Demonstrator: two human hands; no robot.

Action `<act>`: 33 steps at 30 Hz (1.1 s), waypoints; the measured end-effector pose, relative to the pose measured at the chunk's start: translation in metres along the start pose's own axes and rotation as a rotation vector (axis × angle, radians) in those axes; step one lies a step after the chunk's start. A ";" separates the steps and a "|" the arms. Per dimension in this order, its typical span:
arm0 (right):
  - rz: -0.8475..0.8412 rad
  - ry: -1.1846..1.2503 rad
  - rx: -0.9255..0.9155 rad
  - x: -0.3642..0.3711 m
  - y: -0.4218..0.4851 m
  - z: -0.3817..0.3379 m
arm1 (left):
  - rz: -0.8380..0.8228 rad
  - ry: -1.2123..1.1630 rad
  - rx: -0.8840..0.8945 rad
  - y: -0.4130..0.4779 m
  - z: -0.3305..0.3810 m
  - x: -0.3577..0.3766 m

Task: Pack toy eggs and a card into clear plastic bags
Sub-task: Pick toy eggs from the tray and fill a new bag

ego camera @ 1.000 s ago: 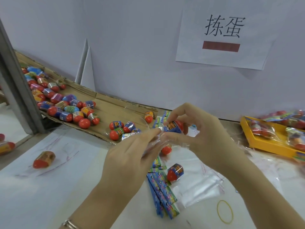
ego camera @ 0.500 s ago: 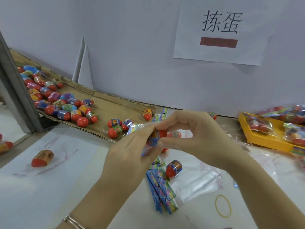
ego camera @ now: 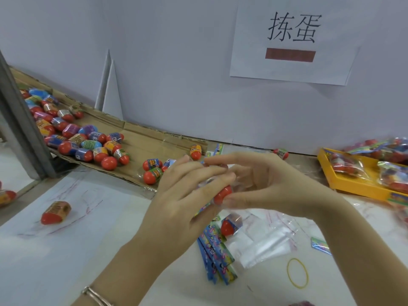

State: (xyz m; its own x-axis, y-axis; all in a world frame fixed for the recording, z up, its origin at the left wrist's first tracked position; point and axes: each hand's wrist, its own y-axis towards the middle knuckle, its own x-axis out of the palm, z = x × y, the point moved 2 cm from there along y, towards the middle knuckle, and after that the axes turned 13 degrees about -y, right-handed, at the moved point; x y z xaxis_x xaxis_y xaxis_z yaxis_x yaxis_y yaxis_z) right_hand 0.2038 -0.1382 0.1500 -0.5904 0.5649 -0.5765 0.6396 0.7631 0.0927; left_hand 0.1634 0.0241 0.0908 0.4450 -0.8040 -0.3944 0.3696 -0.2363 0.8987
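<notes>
Cards [ego camera: 217, 255] lie nearest, a blue stack on the surface [ego camera: 66, 250], beside spare bags [ego camera: 265, 244]. Beyond, the left grip [ego camera: 183, 195] curls round a clear bag [ego camera: 210, 180], hardly visible, and the right grip [ego camera: 276, 191] pinches a toy egg [ego camera: 223, 194] at it. I judge the egg is being put in; next a push deeper, then a card. Farther, loose eggs [ego camera: 88, 144] wait on cardboard [ego camera: 152, 140].

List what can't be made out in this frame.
All in the head view:
- Clear bag and any card inside: covered by the left hand and right hand. Only the red end of the toy egg shows, and which hand grips it is unclear.
- Yellow tray: cut off by the right edge.
- Egg pile: left part hidden by the grey post.
</notes>
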 end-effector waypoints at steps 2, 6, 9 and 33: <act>0.141 0.031 -0.054 0.002 0.004 0.000 | 0.050 0.015 -0.040 0.001 -0.001 -0.002; 0.317 0.051 -0.121 0.006 0.009 0.002 | 0.149 0.032 -0.237 -0.001 0.003 0.000; 0.466 0.006 -0.144 0.008 0.011 0.004 | 0.259 -0.099 -0.532 0.000 0.005 0.000; 0.479 -0.343 0.003 0.008 0.011 0.010 | 0.743 -1.637 -1.492 -0.006 -0.002 0.023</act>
State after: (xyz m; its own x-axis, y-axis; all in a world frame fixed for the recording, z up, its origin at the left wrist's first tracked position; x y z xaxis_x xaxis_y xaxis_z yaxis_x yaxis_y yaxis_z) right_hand 0.2113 -0.1282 0.1377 -0.0429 0.7119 -0.7010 0.7974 0.4471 0.4052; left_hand 0.1736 0.0079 0.0760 0.2323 -0.3191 0.9188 0.9695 0.0000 -0.2451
